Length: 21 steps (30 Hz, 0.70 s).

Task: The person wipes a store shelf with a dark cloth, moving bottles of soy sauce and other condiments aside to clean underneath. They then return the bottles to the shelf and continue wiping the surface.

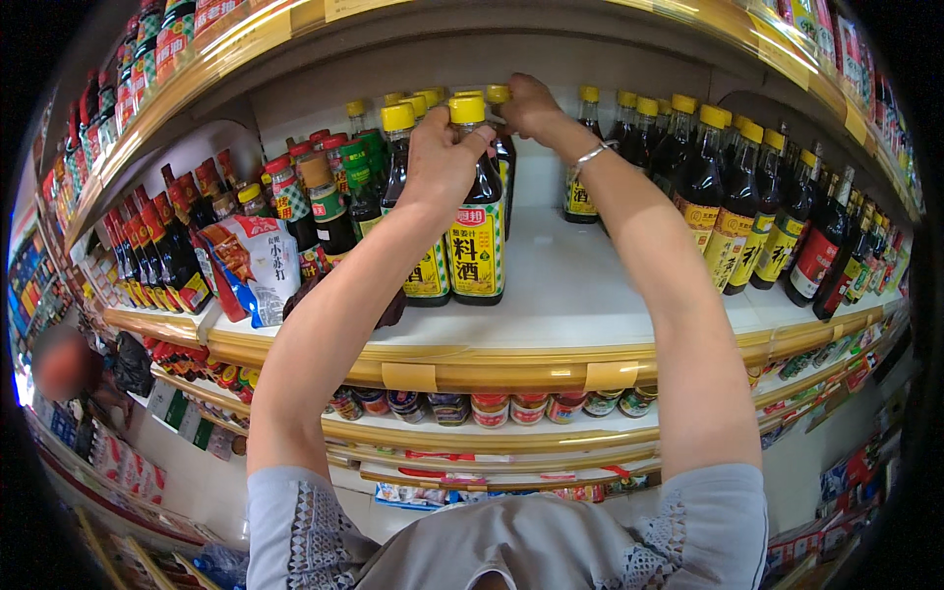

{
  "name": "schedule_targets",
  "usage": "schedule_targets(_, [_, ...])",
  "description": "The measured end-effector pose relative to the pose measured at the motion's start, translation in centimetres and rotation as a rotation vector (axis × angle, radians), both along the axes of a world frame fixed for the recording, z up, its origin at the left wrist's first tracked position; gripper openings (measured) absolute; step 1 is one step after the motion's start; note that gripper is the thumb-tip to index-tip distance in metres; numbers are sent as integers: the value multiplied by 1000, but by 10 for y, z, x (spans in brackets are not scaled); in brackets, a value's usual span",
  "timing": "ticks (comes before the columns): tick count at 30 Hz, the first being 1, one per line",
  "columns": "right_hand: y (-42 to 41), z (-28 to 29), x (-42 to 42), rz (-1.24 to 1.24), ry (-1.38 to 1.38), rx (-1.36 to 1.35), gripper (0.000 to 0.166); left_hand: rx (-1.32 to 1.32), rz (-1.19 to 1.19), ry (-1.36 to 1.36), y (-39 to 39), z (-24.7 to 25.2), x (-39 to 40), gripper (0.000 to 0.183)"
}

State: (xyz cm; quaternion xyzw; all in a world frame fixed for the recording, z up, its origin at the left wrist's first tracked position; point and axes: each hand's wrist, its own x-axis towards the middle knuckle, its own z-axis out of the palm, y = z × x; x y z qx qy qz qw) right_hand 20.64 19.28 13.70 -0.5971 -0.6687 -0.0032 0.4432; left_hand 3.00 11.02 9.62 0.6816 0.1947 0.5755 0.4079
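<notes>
My left hand grips the neck of a dark glass bottle of cooking wine with a yellow cap and a yellow-and-green label. That bottle stands upright near the front of the white shelf. Farther back, my right hand, with a silver bangle at the wrist, has its fingers at the neck of another yellow-capped bottle. The front bottle and my fingers hide part of it. A matching bottle stands just left of the front one, half covered by my left forearm.
Sauce bottles and a baking-soda bag stand on the left. More yellow-capped bottles line the right side. A gold shelf edge runs across the front, with jars below. A person is low at far left.
</notes>
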Motion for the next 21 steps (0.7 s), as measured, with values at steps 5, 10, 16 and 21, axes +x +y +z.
schedule_targets(5, [-49,8,19,-22,179,-138,25,11,-17,6,-21,2,17,20])
schedule_targets(10, [-60,8,61,-153,41,-100,24,-52,-119,-44,-33,2,56,21])
schedule_targets(16, [-67,11,100,-268,-137,-65,34,-8,-171,-74,-42,0,101,23])
schedule_targets(21, [-64,27,125,-418,-780,-86,34,0,-250,-129,-47,0,129,22])
